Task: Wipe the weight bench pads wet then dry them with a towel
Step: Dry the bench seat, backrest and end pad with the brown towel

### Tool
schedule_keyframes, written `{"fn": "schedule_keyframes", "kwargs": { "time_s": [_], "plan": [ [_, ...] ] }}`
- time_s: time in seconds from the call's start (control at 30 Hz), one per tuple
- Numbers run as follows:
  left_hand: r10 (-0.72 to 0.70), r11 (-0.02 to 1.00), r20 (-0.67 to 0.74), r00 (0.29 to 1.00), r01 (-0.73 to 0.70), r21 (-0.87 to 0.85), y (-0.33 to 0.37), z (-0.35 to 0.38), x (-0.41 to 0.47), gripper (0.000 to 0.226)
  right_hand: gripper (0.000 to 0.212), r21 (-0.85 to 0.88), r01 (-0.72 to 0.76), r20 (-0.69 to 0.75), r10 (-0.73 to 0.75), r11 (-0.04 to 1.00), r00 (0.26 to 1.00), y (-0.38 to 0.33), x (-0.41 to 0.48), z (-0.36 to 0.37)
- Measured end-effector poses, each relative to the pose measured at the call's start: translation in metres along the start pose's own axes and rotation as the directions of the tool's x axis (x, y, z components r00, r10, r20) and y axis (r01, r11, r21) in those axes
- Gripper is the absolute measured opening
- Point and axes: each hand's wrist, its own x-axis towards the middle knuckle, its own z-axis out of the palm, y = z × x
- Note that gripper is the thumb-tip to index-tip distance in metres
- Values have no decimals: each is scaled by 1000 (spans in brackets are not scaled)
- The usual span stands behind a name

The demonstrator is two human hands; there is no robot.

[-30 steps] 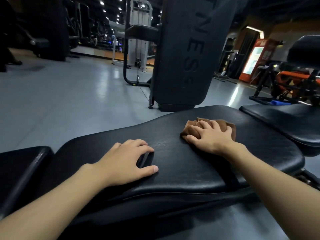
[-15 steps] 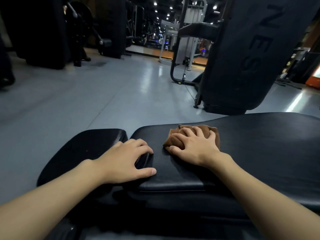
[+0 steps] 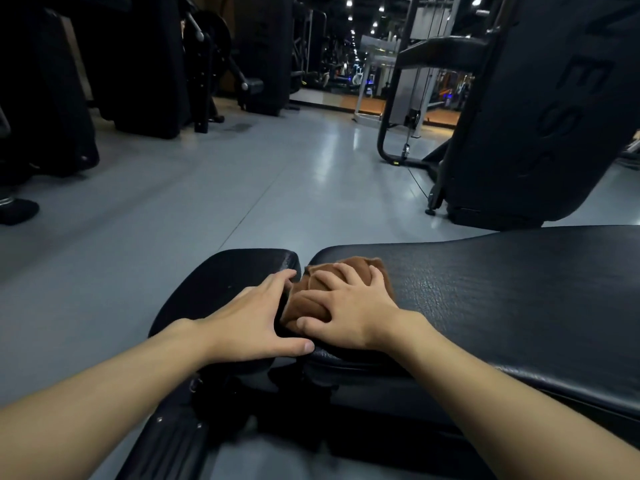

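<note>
The left hand (image 3: 256, 320) lies flat and open on the short black pad (image 3: 214, 285). Its fingers are spread toward the gap between the 2 pads, and its thumb stretches right until the tip touches the near corner of the long black pad (image 3: 502, 282). It holds nothing.

Just right of it, almost touching, the right hand (image 3: 349, 313) presses down on a bunched brown cloth (image 3: 306, 304). Its fingers are splayed and lightly arched over the cloth, and the thumb is laid along the cloth's near edge. It presses on the cloth and does not grip it. The cloth sits on the left end of the long pad, right at the gap, with folds showing ahead of the fingertips and left of the thumb. The long pad runs away to the right of the right hand, and its grained surface shines faintly.

Beyond both hands lies a grey, glossy floor (image 3: 242, 174). Ahead and right of the right hand stands a large dark upholstered machine (image 3: 519, 133) with raised letters on it. A cable station (image 3: 408, 98) stands behind it. Far ahead and left of the left hand, dark gym machines (image 3: 207, 64) line the room under small ceiling lights.
</note>
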Motion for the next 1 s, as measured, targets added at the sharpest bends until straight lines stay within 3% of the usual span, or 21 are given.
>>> {"fn": "schedule_keyframes", "kwargs": {
  "time_s": [0.13, 0.33, 0.47, 0.83, 1.0],
  "plan": [
    [36, 997, 11, 999, -37, 69, 25, -2, 3, 115, 55, -7, 30, -27, -31, 1000, 999, 16, -22, -5],
    [116, 982, 54, 992, -122, 142, 68, 9, 22, 106, 54, 0, -84, -37, 84, 996, 996, 73, -59, -13],
    [212, 960, 65, 975, -221, 171, 109, 19, 40, 82, 54, 9, -168, -41, 168, 986, 985, 119, -91, -20],
    [343, 932, 61, 937, -347, 100, 214, 60, 86, 67, 55, 7, -389, -80, 388, 921, 918, 245, -179, -34],
    [404, 910, 68, 912, -408, 74, 254, 75, 102, 70, 65, 1, -495, -95, 493, 869, 865, 295, -221, -42]
  ]
}}
